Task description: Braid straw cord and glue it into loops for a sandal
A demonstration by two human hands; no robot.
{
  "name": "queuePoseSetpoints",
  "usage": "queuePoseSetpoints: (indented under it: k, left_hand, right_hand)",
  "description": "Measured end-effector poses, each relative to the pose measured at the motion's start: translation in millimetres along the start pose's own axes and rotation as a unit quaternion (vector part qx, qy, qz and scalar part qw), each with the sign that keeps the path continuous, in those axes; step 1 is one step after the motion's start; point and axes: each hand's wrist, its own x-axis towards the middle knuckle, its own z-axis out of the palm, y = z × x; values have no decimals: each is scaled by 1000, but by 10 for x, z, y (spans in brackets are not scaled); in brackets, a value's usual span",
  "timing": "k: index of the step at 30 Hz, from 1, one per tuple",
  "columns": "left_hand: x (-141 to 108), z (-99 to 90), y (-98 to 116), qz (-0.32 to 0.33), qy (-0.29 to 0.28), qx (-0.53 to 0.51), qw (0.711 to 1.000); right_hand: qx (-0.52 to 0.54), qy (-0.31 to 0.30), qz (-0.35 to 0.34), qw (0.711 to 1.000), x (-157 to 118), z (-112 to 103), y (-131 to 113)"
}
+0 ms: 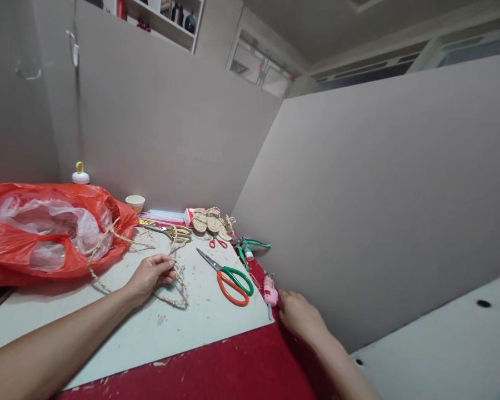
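Note:
My left hand (155, 278) is closed in a pinch on a braided straw cord (179, 303), which loops down onto the white board. My right hand (300, 315) is curled at the board's right edge, around the handle side of a pink glue gun (270, 291); its fingertips are partly hidden. A glue stick pokes out of the gun's lower end. Between the hands lie large scissors (234, 286) with one green and one orange handle, blades pointing away to the left. Behind the left hand rests another pair of scissors (166, 229), with straw lying across its handles.
A red plastic bag (120, 222) bulges at the left, with more braided cord (92, 266) beside it. Along the back stand a paper cup (135, 203), small woven straw pieces (212, 221), red-handled scissors (218, 243) and green-handled pliers (250, 243). Grey partitions (379, 194) enclose the workplace.

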Motion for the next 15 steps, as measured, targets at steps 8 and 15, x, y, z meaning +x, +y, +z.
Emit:
queuePoseSetpoints:
  k: [8,15]
  left_hand:
    - [11,-15,-24,-3,-7,11,1000]
    - [-7,12,2,-11,-14,8,1000]
  right_hand:
    - [26,10,-6,1000,149,138,43]
    - [252,172,26,952,-23,-55,177]
